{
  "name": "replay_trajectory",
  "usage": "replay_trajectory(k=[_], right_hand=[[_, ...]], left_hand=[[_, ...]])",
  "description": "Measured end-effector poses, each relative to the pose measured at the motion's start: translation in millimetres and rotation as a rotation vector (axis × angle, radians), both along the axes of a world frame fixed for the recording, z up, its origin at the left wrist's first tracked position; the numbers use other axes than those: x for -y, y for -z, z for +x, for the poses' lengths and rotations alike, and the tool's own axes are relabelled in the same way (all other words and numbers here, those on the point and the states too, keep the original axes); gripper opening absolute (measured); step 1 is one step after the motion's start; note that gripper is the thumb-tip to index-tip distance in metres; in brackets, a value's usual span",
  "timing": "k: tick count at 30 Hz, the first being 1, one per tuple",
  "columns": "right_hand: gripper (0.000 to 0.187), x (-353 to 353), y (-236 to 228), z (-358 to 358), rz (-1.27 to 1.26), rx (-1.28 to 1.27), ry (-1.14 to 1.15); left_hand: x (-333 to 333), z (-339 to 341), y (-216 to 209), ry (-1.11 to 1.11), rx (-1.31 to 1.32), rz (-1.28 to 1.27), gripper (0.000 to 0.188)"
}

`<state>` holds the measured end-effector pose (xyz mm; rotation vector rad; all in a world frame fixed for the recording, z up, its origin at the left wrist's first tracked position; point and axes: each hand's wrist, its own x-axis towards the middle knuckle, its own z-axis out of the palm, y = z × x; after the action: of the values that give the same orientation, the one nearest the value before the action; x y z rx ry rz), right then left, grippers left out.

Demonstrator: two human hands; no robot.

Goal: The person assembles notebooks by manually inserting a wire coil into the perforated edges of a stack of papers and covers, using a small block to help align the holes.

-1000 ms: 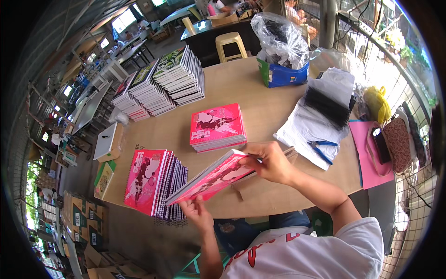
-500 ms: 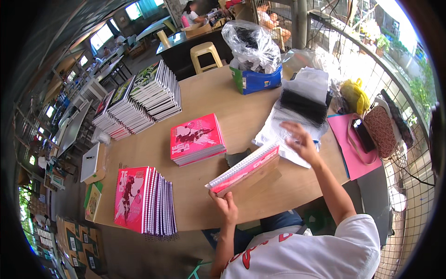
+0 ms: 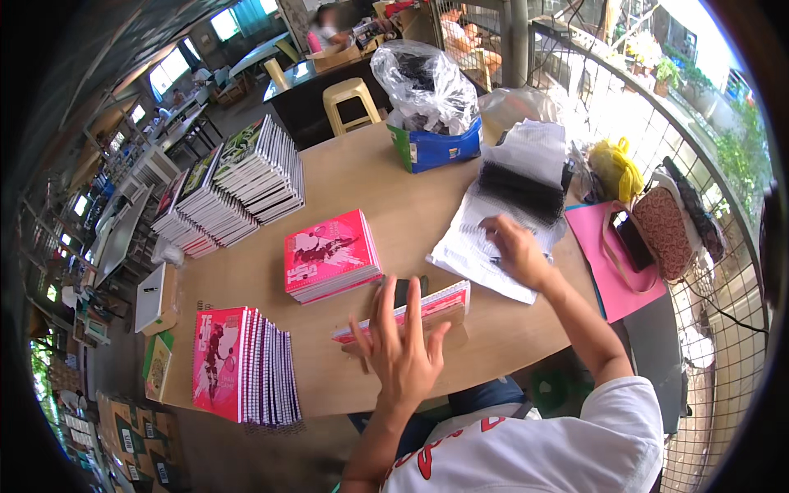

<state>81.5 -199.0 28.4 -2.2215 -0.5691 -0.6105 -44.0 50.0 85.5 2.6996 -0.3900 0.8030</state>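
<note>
I see smooth card on the notebook [image 3: 458, 297] in front of me, its cover slightly glossy, its pages matt paper. The pink covers of the flat stack [image 3: 323, 251] share that sheen; the standing stack [image 3: 220, 361] shows thin coils [image 3: 283, 428], metal or plastic, I cannot tell which. My table [image 3: 349, 181] looks like smooth, pale wood with a low satin finish. The clear bag [image 3: 440, 82] is shiny, crinkled plastic above a glossy blue box [image 3: 452, 148]; the yellow bag [image 3: 618, 171] is crumpled plastic too. I see smooth, hard plastic on the stool [image 3: 349, 94], dark glass on the phone [image 3: 633, 238], patterned cloth on the pouch [image 3: 664, 228], and soft, matt cloth on my shirt [image 3: 542, 452].
</note>
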Motion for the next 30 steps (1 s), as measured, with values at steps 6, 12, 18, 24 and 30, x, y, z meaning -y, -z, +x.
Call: replay_trajectory(k=[6, 12, 18, 24, 30], right_hand=[[0.027, -49, -6, -25, -0.186, 0.035, -0.094], [0.03, -55, 1, -7, -0.033, 0.126, -0.253], [0.026, -14, 1, 25, 0.283, 0.002, -0.132], [0.021, 39, -21, 53, -0.244, 0.257, -0.173], [0.03, 30, 16, 61, -0.118, -0.01, -0.199]], left_hand=[[5, 34, 25, 0.134, -0.08, -0.025, 0.034], [16, 40, 28, 0.11, -0.002, -0.006, 0.027], [39, 49, 27, 0.095, 0.093, -0.027, 0.037], [48, 56, 33, 0.028, 0.134, 0.016, 0.027], [48, 55, 33, -0.005, 0.129, 0.039, 0.019]])
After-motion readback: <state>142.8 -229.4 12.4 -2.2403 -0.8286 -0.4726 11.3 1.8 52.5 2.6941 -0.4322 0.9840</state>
